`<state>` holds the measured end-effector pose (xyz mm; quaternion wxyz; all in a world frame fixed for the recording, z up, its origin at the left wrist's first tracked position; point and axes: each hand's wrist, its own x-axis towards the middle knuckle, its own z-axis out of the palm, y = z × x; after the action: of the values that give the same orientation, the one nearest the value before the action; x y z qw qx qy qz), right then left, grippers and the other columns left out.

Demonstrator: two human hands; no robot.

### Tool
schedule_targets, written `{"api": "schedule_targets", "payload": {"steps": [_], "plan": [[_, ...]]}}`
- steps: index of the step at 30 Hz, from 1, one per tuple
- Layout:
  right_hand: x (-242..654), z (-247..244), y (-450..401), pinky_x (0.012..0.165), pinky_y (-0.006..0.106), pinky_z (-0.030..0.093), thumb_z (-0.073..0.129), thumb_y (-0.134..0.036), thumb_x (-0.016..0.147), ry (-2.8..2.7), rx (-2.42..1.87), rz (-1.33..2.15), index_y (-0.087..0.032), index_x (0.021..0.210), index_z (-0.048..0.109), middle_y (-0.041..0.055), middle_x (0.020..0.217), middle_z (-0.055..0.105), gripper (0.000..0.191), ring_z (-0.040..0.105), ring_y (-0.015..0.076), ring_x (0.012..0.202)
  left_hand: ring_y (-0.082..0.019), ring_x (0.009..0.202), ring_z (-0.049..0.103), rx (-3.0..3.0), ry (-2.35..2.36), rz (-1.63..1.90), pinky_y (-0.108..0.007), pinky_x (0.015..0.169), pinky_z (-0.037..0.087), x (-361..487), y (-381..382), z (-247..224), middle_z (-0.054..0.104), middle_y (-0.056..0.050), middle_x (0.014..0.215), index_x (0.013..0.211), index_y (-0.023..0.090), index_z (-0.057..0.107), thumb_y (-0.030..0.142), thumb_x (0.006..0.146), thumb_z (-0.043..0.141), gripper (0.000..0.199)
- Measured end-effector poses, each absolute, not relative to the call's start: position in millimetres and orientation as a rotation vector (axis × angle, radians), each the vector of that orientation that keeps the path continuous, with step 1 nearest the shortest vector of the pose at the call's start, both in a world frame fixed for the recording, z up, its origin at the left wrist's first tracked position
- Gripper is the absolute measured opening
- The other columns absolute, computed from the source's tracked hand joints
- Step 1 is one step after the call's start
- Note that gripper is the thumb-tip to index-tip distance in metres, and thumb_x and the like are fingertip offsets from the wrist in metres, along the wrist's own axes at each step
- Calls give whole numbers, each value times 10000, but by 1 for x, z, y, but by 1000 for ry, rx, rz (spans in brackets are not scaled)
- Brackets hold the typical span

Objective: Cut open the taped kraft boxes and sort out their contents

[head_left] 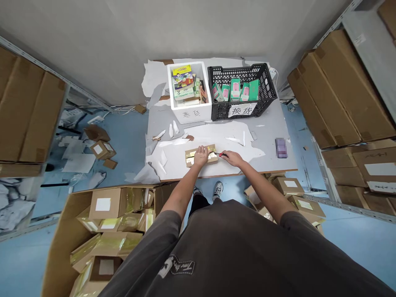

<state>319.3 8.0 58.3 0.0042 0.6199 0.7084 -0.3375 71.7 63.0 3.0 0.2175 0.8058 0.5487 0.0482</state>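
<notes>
Left hand on box, table, blue floor

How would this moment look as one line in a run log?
left hand: on cardboard box; right hand: holding red-and-black tool, tip at box; table, far side: white bin, black crate

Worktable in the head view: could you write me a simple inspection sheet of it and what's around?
Surface: grey tabletop with white patches.
Job's things: cardboard box; red-and-black tool.
Clutter: paper scraps; purple, blurred item at right.
Hands: left hand on the cardboard box; right hand holds the tool at the box's right end.
Cables: pale cables on the floor, left.
Surroundings: white bin and black crate holding packages; large carton of parcels; brown boxes both sides.
</notes>
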Motion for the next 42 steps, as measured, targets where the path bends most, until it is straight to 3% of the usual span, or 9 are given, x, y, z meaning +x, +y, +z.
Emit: {"api": "schedule_targets", "payload": {"steps": [6,11,22,26,30,35,42], "plan": [[316,54,8,952,365,485,458,-514,1156,2221,1925,-896,-281,1385,681,129,1274,708,396,658,301,1133,-415,1647,378,2102,1480,167,-671,1304,361,72,55,7,510,-277,1672,1573,139,583,453,1102,510,571],[315,51,-1,968,379,478,449,-486,1164,2237,1938,-797,-274,1429,656,161,1322,666,397,611,326,1199,-376,1665,353,2076,1466,202,-604,1353,316,74,47,6,498,-290,1677,1532,82,606,489,1141,386,606],[316,43,-7,997,379,491,421,-438,1166,2194,2068,-791,-256,1402,654,153,1301,694,378,644,315,1199,-366,1648,391,2041,1472,288,-609,1351,332,70,41,5,522,-256,1671,1534,138,622,479,1131,471,550],[336,42,-23,995,389,512,409,-446,1151,1962,2437,-908,-253,1372,631,143,1306,713,368,681,309,1182,-357,1632,421,2022,1503,303,-597,1340,352,70,39,11,545,-244,1657,1534,165,627,473,1124,508,526],[308,35,-36,964,404,547,443,-533,1107,1701,2662,-1295,-275,1387,577,101,1195,766,404,737,305,1082,-359,1606,462,2038,1531,306,-601,1305,394,73,42,22,584,-229,1625,1515,195,640,488,1113,537,508],[247,14,-28,939,370,575,663,-706,898,1359,2824,-1544,-250,1360,552,109,1184,757,658,737,294,1109,-326,1527,541,2120,1565,200,-492,1253,456,64,51,39,659,-203,1541,1421,194,685,474,1129,497,446],[224,5,29,967,406,568,718,-638,836,1194,3058,-1614,-230,1274,540,177,1297,725,624,716,324,1152,-297,1535,524,2070,1680,60,-416,1211,487,27,30,49,536,-167,1673,1512,199,608,269,1085,532,440]]}}
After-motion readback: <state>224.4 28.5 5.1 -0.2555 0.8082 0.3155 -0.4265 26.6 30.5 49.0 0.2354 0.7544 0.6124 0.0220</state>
